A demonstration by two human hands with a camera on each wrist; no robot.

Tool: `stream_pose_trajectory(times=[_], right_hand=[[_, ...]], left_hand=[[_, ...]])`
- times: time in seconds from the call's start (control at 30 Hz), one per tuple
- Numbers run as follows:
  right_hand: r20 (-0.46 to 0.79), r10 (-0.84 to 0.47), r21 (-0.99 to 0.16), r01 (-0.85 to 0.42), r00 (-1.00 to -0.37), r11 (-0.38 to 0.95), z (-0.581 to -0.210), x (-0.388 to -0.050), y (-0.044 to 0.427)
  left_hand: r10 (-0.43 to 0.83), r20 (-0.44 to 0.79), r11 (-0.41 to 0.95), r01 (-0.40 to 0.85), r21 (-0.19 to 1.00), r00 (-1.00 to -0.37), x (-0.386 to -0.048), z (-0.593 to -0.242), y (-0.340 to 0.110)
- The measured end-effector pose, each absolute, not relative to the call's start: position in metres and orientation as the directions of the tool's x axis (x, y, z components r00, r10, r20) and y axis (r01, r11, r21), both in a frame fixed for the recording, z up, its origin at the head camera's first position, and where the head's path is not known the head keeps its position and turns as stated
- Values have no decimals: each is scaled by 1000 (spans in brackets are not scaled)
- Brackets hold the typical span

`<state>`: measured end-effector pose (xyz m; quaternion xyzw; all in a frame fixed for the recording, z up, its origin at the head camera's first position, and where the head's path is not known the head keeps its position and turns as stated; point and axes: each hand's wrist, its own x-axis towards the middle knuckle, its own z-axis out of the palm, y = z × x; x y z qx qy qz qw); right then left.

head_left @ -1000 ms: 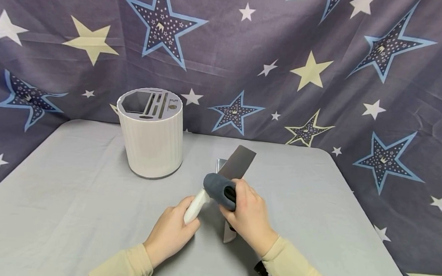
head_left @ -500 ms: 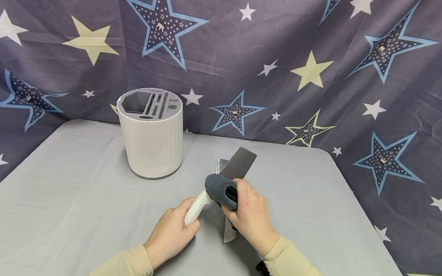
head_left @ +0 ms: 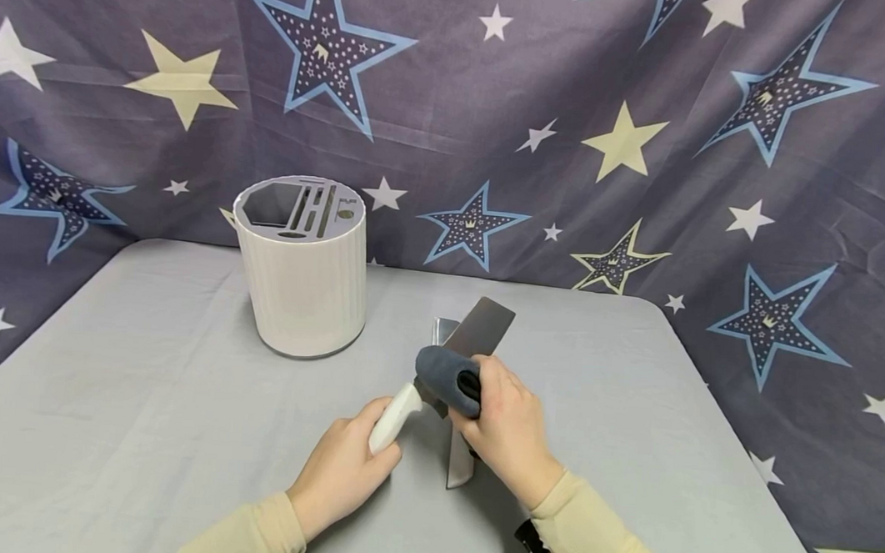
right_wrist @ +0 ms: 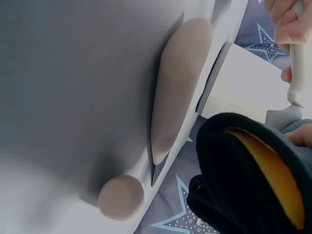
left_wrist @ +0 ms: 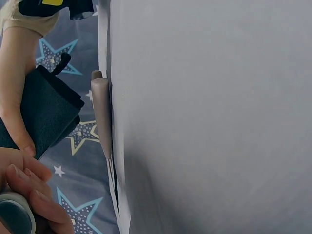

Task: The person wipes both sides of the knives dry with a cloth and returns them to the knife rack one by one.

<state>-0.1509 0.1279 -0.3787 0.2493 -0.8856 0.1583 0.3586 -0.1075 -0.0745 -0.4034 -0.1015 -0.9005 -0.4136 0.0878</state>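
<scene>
In the head view my left hand (head_left: pixel 346 463) grips the white handle (head_left: pixel 395 418) of a wide-bladed kitchen knife, held slantwise above the table. Its grey blade (head_left: pixel 482 327) points up and to the right. My right hand (head_left: pixel 506 422) holds a folded dark grey cloth (head_left: pixel 448 380) around the blade, and a strip of bare blade shows between cloth and handle. Beneath, partly hidden, a pale handle (head_left: pixel 459 465) and a shiny blade (head_left: pixel 444 331) lie on the table. The right wrist view shows one long handle (right_wrist: pixel 181 87) and a round handle end (right_wrist: pixel 121 197) there.
A white ribbed knife holder (head_left: pixel 307 286) with a slotted grey top stands on the back left of the grey-covered table (head_left: pixel 143 394). A star-patterned curtain (head_left: pixel 437 84) hangs behind the table and along its sides.
My right hand and the cloth have slid slightly to the right along the blade, baring the part near the handle. The knife has shifted a little right and down; the left hand barely moved.
</scene>
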Motion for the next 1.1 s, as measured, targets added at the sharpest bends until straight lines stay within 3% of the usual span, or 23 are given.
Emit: stream_pose_trajectory(times=[0.4,1.1], right_hand=[[735,-319,-99,-560,-598,822,-378,-153,132],[710,-283,-141,-524,-644,840,-373,-155,139]], left_hand=[[118,234,630,255,733,-965,-107,-402,-75],[158,221,632,270,726,-963,-103,-399,-83]])
